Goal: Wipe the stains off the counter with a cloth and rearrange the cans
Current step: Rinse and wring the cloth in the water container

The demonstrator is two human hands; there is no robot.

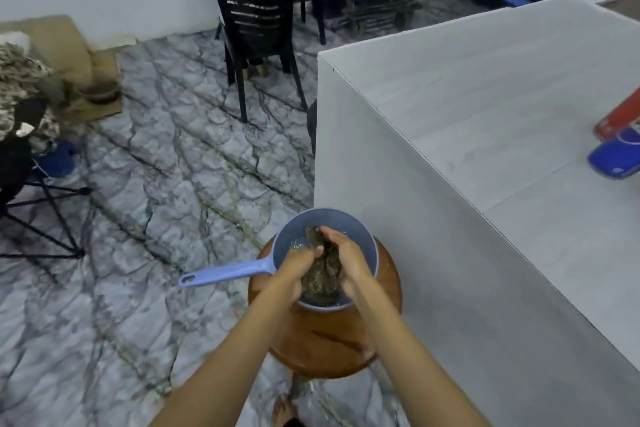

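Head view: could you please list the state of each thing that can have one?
cloth: bunched, gripped by both hands over the dipper
left hand: closed on the cloth
right hand: closed on the cloth
dipper: upright on the wooden stool
red can: lying on the counter
blue can: lying on the counter

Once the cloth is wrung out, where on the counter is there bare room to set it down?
Most of the counter is bare: the whole stretch from its left edge to the red can and blue can at the right edge. The stool is crowded: the dipper, cloth, left hand and right hand fill it.
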